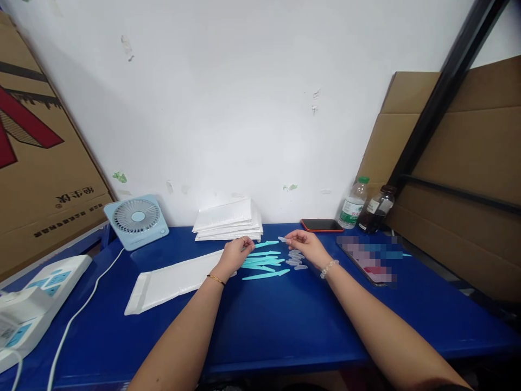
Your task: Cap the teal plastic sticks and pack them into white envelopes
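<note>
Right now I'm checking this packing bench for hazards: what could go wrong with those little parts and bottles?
The clear caps lie loose beside the right hand; a sweep could scatter them. The teal knives are piled under the left hand, so pulling one may shift others. The water bottle stands near the phone; tipping could wet it.

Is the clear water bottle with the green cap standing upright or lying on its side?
Upright. The water bottle stands on the blue table by the wall, green cap at the top, beside a dark bottle.

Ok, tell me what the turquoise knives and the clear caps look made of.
Knives: probably plastic, matte; the turquoise is uniform, with no metallic shine. Caps: seemingly clear plastic, slightly frosted, blue table showing through. Too small to be certain.
</note>
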